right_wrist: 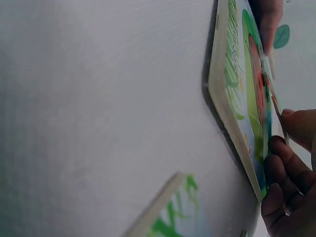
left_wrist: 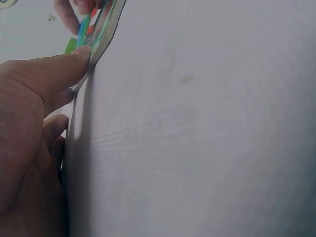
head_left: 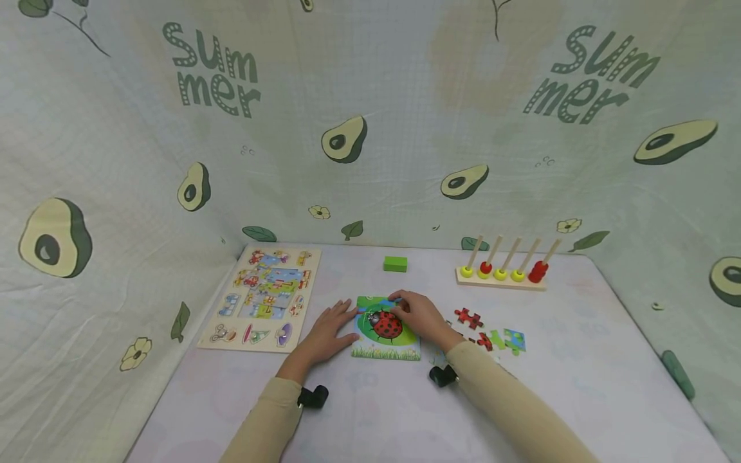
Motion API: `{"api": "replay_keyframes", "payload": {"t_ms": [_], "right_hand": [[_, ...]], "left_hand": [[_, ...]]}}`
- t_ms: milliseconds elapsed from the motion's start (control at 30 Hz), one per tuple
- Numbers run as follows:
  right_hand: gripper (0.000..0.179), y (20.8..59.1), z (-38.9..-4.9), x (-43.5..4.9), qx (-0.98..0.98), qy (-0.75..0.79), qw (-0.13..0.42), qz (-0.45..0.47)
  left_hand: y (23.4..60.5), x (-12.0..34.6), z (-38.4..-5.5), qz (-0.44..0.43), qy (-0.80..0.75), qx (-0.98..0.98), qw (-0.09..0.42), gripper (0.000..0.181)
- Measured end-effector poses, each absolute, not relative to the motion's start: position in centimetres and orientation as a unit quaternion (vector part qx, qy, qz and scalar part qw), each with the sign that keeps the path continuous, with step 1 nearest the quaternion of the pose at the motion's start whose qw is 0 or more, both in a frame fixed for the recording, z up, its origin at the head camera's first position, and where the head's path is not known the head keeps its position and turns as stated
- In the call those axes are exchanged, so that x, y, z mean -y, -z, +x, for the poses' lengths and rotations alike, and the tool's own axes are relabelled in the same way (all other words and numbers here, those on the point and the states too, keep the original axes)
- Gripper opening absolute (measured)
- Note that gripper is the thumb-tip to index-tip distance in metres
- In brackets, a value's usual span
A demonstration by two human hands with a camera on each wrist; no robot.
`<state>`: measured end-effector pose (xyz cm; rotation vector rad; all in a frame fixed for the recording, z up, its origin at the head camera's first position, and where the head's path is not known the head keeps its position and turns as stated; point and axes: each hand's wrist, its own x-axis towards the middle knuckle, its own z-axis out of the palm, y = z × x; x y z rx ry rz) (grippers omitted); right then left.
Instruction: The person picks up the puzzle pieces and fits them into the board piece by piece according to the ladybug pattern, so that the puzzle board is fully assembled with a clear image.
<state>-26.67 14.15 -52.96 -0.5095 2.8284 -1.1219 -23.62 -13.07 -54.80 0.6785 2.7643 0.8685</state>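
Note:
A square ladybug puzzle board (head_left: 386,344) lies flat on the table in front of me, with a red, black-spotted ladybug on green. My left hand (head_left: 330,334) is at the board's left side, its thumb and fingertips touching the edge. In the left wrist view the left thumb (left_wrist: 64,69) rests against that edge. Over the board's upper right part is my right hand (head_left: 422,315). Between its thumb and fingers it pinches a thin puzzle piece (right_wrist: 276,106), seen nearly edge-on in the right wrist view; its picture is mostly hidden.
Loose puzzle pieces (head_left: 469,317) lie right of the board, some partly behind my right forearm. A wooden picture puzzle (head_left: 231,334) lies at the left. Farther back are a green block (head_left: 395,263) and a peg stand (head_left: 500,283) with yellow and red beads. A patterned cloth surrounds the table.

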Motion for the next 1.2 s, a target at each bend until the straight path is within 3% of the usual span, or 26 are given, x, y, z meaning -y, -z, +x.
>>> {"api": "replay_keyframes", "payload": {"t_ms": [400, 1200], "right_hand": [[0.033, 52.96, -26.31, -14.08, -0.931, 0.31, 0.026, -0.193], [0.026, 52.86, -26.21, -13.57, -0.946, 0.255, 0.017, -0.199]], "left_hand": [[54.94, 13.17, -23.61, 0.23, -0.292, -0.925, 0.078, 0.064], [54.96, 13.14, -23.65, 0.232, -0.29, -0.925, 0.074, 0.064]]}}
